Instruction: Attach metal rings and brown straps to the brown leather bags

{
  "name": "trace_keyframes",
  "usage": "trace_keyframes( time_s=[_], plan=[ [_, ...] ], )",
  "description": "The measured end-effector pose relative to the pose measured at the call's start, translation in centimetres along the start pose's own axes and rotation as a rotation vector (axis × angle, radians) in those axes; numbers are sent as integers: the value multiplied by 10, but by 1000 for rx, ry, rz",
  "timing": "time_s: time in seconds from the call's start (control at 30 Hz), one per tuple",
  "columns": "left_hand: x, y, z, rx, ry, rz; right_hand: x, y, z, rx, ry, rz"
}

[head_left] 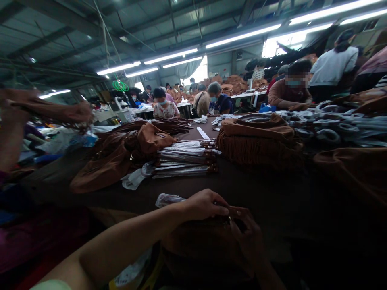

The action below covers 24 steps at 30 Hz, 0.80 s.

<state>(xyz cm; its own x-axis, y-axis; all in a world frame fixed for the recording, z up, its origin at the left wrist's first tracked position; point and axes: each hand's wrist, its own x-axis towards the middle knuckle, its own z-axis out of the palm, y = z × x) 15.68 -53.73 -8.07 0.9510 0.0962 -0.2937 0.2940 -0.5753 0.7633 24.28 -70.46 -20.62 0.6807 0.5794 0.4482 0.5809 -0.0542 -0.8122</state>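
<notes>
A brown bag point(205, 245), dim and in shadow, hangs at the near edge of the table in front of me. My left hand point(204, 205) reaches across from the left, its fingers pinched on the bag's upper edge. Close beside it, my right hand point(246, 227) is closed on the same edge, near a small shiny metal piece. The fingers partly hide what lies between them. A clear plastic wrapping point(169, 199) lies just behind my left wrist. Beyond my hands is a stack of plastic-wrapped straps point(184, 159) with metal ends.
Brown bags point(105, 165) are heaped at the left, fringed bags point(256, 141) stacked right of the straps. White-wrapped rings point(329, 125) cover the far right. At left, another person's raised arm point(12, 137) holds a brown piece point(54, 106). Several people work across the table.
</notes>
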Motion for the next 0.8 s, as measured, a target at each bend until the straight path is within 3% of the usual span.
trace_keyframes(
  time_s=[0.13,0.2,0.43,0.67,0.8],
  plan=[
    [-6,12,-10,560,23,26,0,3,2,-5,0,-13],
    [-7,16,-7,698,-9,29,-1,5,4,-12,10,-5],
    [3,23,16,646,-70,-88,-3,6,6,-31,-13,8],
    [1,19,-4,700,16,-55,-3,0,8,-58,32,-21],
    [-5,12,1,735,-16,-27,-3,0,11,-62,73,-16]
  ],
)
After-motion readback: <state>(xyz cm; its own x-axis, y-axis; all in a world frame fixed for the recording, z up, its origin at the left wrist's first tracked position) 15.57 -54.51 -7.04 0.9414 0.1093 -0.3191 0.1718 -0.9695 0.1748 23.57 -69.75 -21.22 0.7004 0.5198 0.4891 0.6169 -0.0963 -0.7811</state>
